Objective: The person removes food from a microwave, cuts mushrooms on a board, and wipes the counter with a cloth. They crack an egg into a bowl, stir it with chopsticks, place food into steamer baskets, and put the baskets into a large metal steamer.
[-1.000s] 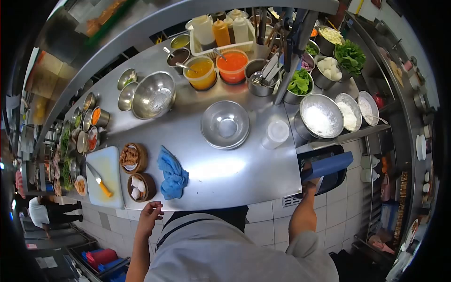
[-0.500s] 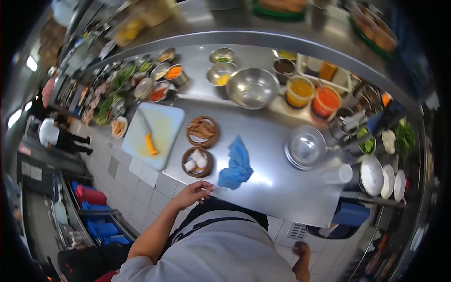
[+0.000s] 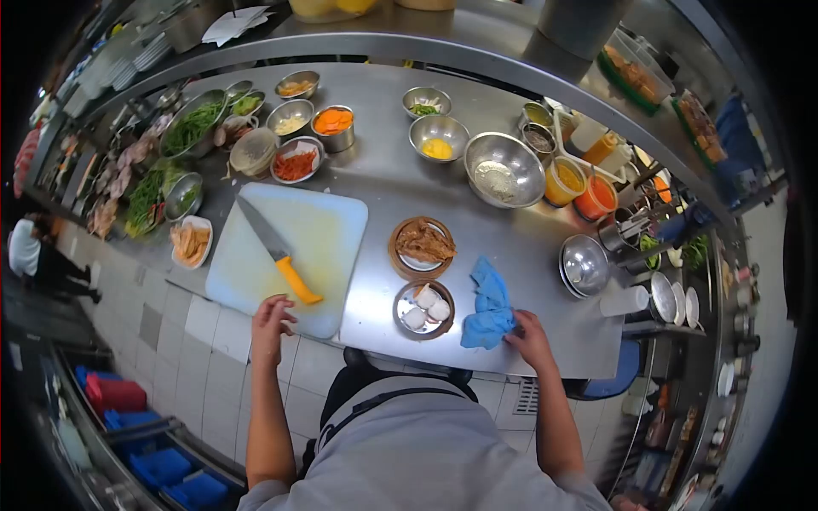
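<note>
My left hand (image 3: 273, 325) hovers by the near left edge of a white cutting board (image 3: 332, 247), its fingers loosely bent and apart with nothing in them. On the board lies a knife (image 3: 294, 278) with a yellow handle, its blade pointing away to the left. My right hand (image 3: 530, 340) has its fingertips closed on the right edge of a crumpled blue cloth (image 3: 488, 317) on the steel table. Left of the cloth stand two round steamer baskets: the nearer basket (image 3: 450, 325) holds several white pieces, the farther basket (image 3: 394, 249) holds brown, cooked-looking food.
Metal bowls of cut vegetables, such as the orange slices (image 3: 333, 121), line the back of the steel table (image 3: 383, 336). A large steel bowl (image 3: 504, 170) and sauce tubs (image 3: 596, 198) stand back right. An overhead shelf (image 3: 409, 61) spans the far side. At far left stands another person (image 3: 38, 255).
My right hand has come up from beside my body to the blue cloth. My left hand has shifted left, from near the baskets to the cutting board. The view has turned.
</note>
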